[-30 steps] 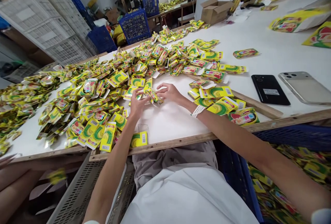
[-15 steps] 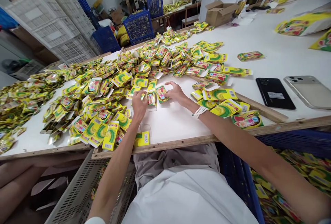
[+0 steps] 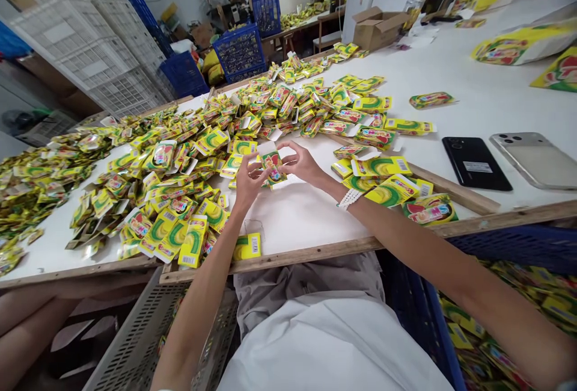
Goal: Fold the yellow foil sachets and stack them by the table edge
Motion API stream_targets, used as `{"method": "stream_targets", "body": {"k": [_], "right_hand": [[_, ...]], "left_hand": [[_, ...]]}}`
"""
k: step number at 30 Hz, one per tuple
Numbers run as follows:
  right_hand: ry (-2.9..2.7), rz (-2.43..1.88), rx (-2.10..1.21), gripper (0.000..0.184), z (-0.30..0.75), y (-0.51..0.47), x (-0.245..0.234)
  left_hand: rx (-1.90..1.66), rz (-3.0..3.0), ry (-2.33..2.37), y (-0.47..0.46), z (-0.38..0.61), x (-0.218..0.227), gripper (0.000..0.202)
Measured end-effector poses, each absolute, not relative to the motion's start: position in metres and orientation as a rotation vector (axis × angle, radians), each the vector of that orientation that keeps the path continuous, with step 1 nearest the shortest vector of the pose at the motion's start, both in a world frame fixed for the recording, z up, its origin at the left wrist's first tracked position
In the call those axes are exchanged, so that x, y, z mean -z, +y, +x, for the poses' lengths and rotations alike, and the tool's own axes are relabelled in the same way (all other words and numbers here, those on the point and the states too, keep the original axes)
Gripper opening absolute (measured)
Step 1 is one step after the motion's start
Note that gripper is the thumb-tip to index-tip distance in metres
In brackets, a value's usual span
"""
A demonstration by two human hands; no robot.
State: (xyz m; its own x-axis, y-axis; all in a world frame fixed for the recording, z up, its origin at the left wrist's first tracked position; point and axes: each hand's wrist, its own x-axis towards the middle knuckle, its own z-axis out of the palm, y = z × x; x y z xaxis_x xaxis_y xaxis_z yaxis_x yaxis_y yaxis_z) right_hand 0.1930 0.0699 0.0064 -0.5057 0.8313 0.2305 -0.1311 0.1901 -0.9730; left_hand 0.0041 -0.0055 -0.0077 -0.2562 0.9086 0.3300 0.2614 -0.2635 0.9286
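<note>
White crates stand past the table's far edge, leftward. Inward from its front edge, the left hand pinches a box, thumb across its face; the right hand, fingers half-curled, grips the other side. Squeezed too hard, the box might crease, I'd judge; the left forearm, near a loose pack at the front edge, could knock it off.

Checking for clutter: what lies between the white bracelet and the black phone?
In the head view, yellow boxes, then a wooden strip, lie between the white bracelet and black phone.
</note>
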Motion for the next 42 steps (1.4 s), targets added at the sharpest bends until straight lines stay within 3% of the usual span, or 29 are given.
{"method": "stream_targets", "body": {"k": [8, 15, 24, 32, 35, 42], "right_hand": [[-1.838, -0.696, -1.364, 0.024, 0.202, 0.083, 0.001], [-1.772, -0.638, -1.197, 0.038, 0.214, 0.08, -0.021], [-1.547, -0.752, -1.332, 0.034, 0.21, 0.072, -0.031], [-1.613, -0.75, -1.341, 0.045, 0.208, 0.071, -0.028], [-1.664, -0.725, -1.283, 0.042, 0.209, 0.07, -0.027], [-1.661, -0.698, -1.276, 0.033, 0.206, 0.074, -0.018]], "left_hand": [[-1.376, 1.616, 1.44, -0.006, 0.007, 0.011, 0.059], [-1.272, 1.818, 1.469, -0.008, 0.015, 0.011, 0.036], [-1.38, 1.822, 1.491, -0.009, 0.018, 0.014, 0.057], [-1.398, 1.798, 1.569, -0.009, 0.017, 0.012, 0.042], [-1.416, 1.794, 1.529, -0.01, 0.017, 0.01, 0.033], [-1.51, 1.769, 1.564, -0.012, 0.02, 0.001, 0.037]]}}
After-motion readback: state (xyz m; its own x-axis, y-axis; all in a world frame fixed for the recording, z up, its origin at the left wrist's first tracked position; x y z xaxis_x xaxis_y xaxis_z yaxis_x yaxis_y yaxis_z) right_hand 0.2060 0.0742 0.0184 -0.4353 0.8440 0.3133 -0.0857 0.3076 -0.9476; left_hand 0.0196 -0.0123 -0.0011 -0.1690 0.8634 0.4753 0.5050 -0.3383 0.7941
